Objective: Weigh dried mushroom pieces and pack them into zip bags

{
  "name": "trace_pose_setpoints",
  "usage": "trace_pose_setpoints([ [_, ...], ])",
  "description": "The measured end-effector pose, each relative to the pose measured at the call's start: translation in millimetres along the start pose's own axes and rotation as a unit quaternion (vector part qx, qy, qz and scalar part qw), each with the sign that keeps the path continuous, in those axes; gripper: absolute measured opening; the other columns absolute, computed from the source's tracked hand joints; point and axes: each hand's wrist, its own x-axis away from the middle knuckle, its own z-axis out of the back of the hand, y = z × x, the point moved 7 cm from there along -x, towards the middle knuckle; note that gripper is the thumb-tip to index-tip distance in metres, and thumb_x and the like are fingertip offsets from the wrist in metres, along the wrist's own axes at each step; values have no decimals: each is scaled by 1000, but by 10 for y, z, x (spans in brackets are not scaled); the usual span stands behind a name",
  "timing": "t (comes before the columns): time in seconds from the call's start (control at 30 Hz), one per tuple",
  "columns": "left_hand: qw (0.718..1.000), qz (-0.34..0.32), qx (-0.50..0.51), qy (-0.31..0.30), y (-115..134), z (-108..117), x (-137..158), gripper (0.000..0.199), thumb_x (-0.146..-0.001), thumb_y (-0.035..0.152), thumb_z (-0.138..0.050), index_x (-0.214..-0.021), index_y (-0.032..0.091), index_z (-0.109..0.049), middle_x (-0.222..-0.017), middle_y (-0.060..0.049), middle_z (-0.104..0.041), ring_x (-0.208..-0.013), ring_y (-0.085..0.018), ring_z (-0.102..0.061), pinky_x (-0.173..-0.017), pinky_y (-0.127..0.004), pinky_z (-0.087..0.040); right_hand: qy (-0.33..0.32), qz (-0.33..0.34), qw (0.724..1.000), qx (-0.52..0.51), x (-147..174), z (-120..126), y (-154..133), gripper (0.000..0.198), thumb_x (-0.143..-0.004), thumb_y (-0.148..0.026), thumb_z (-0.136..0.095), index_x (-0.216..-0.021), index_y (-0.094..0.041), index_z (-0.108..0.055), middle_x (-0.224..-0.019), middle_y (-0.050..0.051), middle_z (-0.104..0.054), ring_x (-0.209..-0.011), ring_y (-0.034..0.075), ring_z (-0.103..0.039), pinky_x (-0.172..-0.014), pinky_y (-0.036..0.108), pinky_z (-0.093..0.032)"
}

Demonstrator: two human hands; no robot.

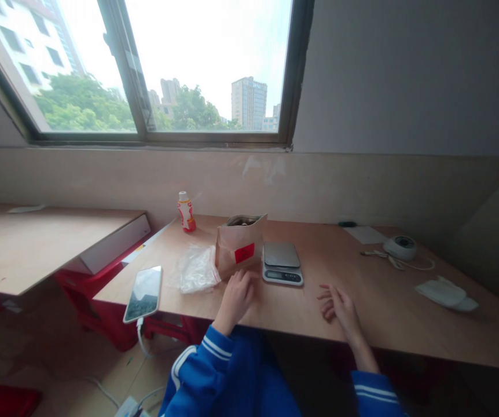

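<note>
A brown paper bag (239, 246) with a red label stands upright on the table, its top open and dark contents just visible inside. My left hand (237, 294) rests right in front of it, fingers loosely bent, holding nothing I can see; whether its fingertips touch the bag is unclear. To the bag's right sits a digital kitchen scale (281, 256) with a bare metal plate. My right hand (338, 307) lies to the right of the scale near the table's front edge, fingers slightly curled and apart, with nothing in it. Clear plastic bags (197, 269) lie left of the paper bag.
At the left edge a phone (144, 292) with a white cable overhangs the table (293, 315). A red-and-white bottle (186, 213) stands at the back. On the right are a round white device (400, 248) with a cord, a paper sheet (366, 234) and crumpled white tissue (444, 293).
</note>
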Motion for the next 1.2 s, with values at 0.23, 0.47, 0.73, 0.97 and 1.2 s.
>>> trace_pose_setpoints([
  [0.23, 996, 53, -61, -45, -208, -481, 98, 31, -90, 19, -41, -116, 20, -58, -117, -10, -61, -106, -27, -55, -91, -45, -41, 14, -7, 1000, -16, 4, 75, 93, 63, -64, -70, -63, -89, -12, -63, -61, 1, -62, -39, 9, -51, -32, 20, -40],
  [0.47, 995, 51, -61, -52, -220, -453, 102, 32, -92, 20, -39, -119, 19, -57, -121, -10, -61, -109, -27, -55, -94, -45, -41, 14, -1, 1000, -21, 44, 51, 76, 67, -63, -72, -62, -90, -11, -63, -62, 1, -62, -39, 9, -50, -32, 19, -39],
  [0.73, 996, 54, -58, -48, -196, -430, 99, 32, -92, 20, -39, -117, 18, -58, -121, -11, -62, -111, -26, -55, -96, -45, -42, 18, 31, 999, 11, 63, 51, 71, 64, -68, -72, -58, -88, -12, -64, -60, 1, -60, -40, 10, -48, -34, 20, -37],
  [0.97, 996, 54, -50, -45, -186, -405, 108, 31, -93, 21, -38, -117, 19, -58, -117, -10, -63, -108, -26, -57, -94, -44, -43, -15, 54, 970, 238, 55, -185, -119, 43, -87, -49, -40, -103, -17, -65, -64, 2, -62, -47, 14, -53, -41, 23, -37],
  [1.2, 996, 51, -49, -48, -205, -421, 112, 32, -93, 20, -37, -117, 18, -58, -117, -11, -62, -109, -26, -57, -95, -44, -43, -107, 168, 869, 453, 43, -851, -752, 35, -90, -20, -38, -111, -25, -65, -101, 4, -72, -84, 19, -67, -64, 24, -45],
])
